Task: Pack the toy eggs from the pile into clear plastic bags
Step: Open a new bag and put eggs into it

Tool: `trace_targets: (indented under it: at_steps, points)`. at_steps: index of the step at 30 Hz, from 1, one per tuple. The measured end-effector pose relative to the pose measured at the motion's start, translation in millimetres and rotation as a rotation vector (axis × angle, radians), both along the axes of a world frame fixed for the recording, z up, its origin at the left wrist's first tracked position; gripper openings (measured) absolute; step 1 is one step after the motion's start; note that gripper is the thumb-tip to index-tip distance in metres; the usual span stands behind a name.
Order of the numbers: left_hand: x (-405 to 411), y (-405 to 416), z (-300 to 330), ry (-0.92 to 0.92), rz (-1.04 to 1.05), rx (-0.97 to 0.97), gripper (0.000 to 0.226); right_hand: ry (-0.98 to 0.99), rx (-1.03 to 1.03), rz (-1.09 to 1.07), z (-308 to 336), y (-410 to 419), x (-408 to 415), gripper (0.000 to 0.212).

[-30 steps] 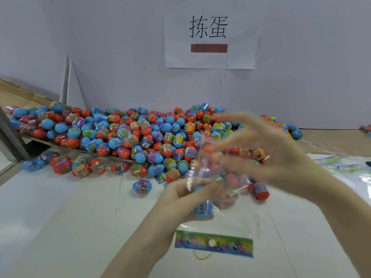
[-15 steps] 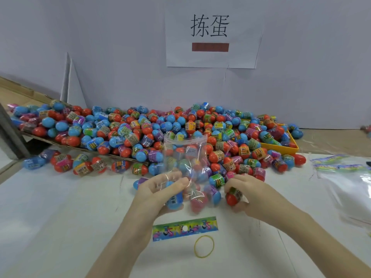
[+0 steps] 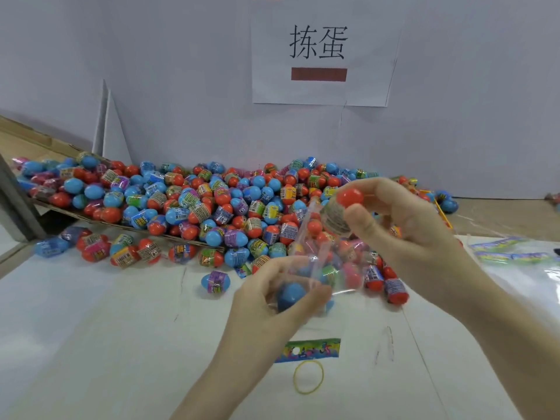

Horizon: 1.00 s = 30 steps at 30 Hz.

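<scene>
1. Gripping the lower part of a clear plastic bag (image 3: 315,262), the left hand (image 3: 272,301) closes its fingers around the film and a blue egg (image 3: 291,296) that shows through it; the bag stands up from the hand, its open mouth tilted toward the right hand.
2. The right hand (image 3: 403,234) pinches a red-topped toy egg (image 3: 342,210) between thumb and fingers, held just at the bag's mouth; whether it touches the film cannot be told.
3. The pile of toy eggs (image 3: 212,204), red and blue with printed bands, spreads along the wall behind both hands, partly on a sheet of cardboard (image 3: 60,207); one blue egg (image 3: 215,281) lies alone on the white table (image 3: 91,344) in front of the pile.
4. Near the camera lie a colourful card strip (image 3: 309,350) and, just beside it, a yellow rubber band (image 3: 308,376); more bags (image 3: 521,262) lie at the right edge; a paper sign (image 3: 321,50) hangs on the wall.
</scene>
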State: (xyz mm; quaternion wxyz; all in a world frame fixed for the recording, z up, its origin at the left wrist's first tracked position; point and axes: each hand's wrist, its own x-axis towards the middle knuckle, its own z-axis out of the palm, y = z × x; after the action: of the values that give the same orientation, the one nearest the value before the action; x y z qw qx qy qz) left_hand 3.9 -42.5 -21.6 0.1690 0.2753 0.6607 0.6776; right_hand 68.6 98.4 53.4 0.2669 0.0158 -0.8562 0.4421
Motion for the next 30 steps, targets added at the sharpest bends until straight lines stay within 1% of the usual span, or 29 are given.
trace_targets:
  at_steps: [2,4,6,8,10,12,14,16,18,20,22,23,24,26,27,29,30]
  points:
    - [3,-1,1,0.024,-0.027,0.012,0.048,-0.007,0.128,-0.11,-4,0,-2,0.021]
    - [4,-1,1,0.009,-0.043,0.046,0.045,0.015,0.282,-0.197,-6,0,-1,0.015]
    - [3,-1,2,-0.021,-0.055,0.07,0.042,-0.023,0.36,-0.208,-7,1,0,0.022]
    - [3,-1,2,-0.009,-0.071,0.065,0.042,-0.059,0.441,-0.223,-5,0,-1,0.031]
    - [3,-1,2,0.011,-0.083,0.052,0.046,-0.107,0.453,-0.216,-3,1,-2,0.018]
    - [2,-2,2,0.001,-0.085,0.056,0.047,-0.134,0.398,-0.161,0,-1,0,0.023]
    - [2,-2,3,-0.027,-0.087,0.073,0.047,-0.174,0.361,-0.123,2,-1,2,0.011]
    - [0,-2,4,-0.063,-0.09,0.092,0.049,-0.198,0.425,-0.106,3,0,5,0.009]
    - [-1,-2,5,-0.098,-0.088,0.109,0.05,-0.255,0.53,-0.082,7,1,5,0.012]
    - [-1,-2,5,-0.124,-0.103,0.118,0.049,-0.278,0.612,-0.074,11,3,3,0.023]
    - [-1,-2,4,-0.146,-0.128,0.117,0.049,-0.286,0.745,-0.09,14,5,0,0.037]
    - [-1,-2,4,-0.155,-0.136,0.117,0.049,-0.302,0.774,-0.079,15,6,-2,0.038]
    - [0,-2,3,-0.161,-0.139,0.116,0.048,-0.341,0.726,-0.034,15,7,-3,0.033]
    - [-1,-2,1,-0.158,-0.143,0.092,0.047,-0.448,0.479,0.102,16,10,-3,0.017]
    - [-1,-2,1,-0.159,-0.154,0.068,0.047,-0.475,0.412,0.132,16,12,-4,0.014]
    - [-1,-2,0,-0.158,-0.196,0.011,0.047,-0.503,0.415,0.149,15,14,-5,0.01]
    - [-1,-1,0,-0.155,-0.224,-0.014,0.048,-0.492,0.435,0.15,13,13,-6,0.011]
